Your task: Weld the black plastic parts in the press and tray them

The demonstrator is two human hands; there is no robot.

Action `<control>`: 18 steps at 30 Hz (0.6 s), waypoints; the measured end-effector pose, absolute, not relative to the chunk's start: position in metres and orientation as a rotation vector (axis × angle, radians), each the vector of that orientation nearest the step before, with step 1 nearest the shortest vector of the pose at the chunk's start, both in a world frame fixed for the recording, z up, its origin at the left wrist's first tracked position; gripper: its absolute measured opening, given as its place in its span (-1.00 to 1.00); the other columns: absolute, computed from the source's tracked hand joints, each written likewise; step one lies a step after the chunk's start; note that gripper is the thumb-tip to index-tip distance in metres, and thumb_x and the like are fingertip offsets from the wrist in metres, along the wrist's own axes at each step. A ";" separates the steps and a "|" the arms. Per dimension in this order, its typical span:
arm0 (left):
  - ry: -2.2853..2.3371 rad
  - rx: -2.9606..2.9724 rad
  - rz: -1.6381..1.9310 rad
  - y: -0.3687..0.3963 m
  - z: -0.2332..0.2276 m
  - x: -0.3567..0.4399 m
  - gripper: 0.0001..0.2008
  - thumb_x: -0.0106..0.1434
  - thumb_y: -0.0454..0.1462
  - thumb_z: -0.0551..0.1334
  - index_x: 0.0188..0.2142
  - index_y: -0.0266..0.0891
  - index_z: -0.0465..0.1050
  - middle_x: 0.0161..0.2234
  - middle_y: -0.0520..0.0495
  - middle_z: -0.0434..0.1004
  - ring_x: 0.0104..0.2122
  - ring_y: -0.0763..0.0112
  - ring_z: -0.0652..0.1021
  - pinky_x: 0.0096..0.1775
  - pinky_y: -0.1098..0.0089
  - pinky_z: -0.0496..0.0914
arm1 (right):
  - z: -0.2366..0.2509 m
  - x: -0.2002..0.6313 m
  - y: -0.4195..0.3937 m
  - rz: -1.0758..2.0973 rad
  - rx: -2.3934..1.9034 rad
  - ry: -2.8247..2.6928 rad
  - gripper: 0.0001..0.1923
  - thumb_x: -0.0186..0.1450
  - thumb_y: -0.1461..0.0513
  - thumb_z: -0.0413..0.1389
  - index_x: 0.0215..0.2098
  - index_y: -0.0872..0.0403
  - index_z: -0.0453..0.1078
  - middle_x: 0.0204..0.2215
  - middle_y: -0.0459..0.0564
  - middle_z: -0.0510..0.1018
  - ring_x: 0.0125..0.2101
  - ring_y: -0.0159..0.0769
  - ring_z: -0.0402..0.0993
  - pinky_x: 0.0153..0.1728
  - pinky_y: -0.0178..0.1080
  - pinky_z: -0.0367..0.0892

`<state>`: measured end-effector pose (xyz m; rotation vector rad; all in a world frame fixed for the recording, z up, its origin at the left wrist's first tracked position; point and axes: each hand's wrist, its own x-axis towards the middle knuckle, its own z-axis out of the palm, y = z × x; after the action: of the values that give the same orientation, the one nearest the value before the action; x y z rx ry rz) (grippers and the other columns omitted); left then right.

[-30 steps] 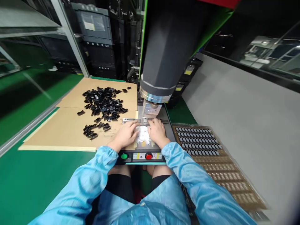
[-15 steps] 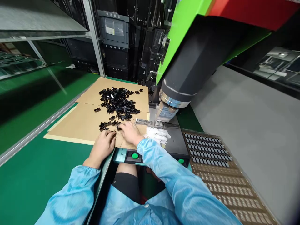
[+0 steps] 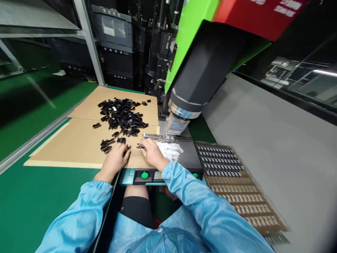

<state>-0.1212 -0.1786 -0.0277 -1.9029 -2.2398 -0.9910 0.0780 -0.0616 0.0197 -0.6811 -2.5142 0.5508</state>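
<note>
My right hand [image 3: 153, 153] pinches a small black plastic part [image 3: 139, 146] between thumb and fingers, just above the cardboard sheet [image 3: 79, 147]. A short way to its left, my left hand [image 3: 115, 160] has its fingers closed around another small dark piece [image 3: 128, 147], mostly covered by the fingertips. Beyond both hands lies a heap of black plastic parts [image 3: 123, 116]. A few loose black clips [image 3: 106, 144] sit beside my left hand. The metal fixture [image 3: 152, 136] is just past my right fingers.
A machine's black cylindrical head [image 3: 193, 79] hangs over the fixture at the right. White cloth-like pieces [image 3: 170, 151] lie beside my right wrist. Green buttons [image 3: 144, 175] line the front edge. A tray of grey parts [image 3: 219, 160] stands at right; dark crates [image 3: 113, 30] are stacked behind.
My right hand has drawn away from the loose parts, rightward relative to my left hand, with a black part now showing in its fingers. The camera view has shifted to the right.
</note>
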 end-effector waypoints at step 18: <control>-2.072 -2.111 -1.365 -0.063 0.000 -0.006 -0.70 0.49 -0.09 0.20 0.00 -0.14 0.66 -0.02 -0.16 0.68 -0.02 0.12 0.66 0.10 0.13 0.56 | -0.004 0.205 0.028 0.317 -1.169 -2.158 -0.70 0.51 0.25 0.12 0.17 0.02 0.54 0.01 0.11 0.52 -0.07 -0.16 0.51 0.06 -0.16 0.45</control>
<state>-0.0056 -0.0629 -0.0001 -2.1107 -2.0715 -1.3646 0.2051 0.0283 -0.0035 -1.1689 -2.1582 0.3168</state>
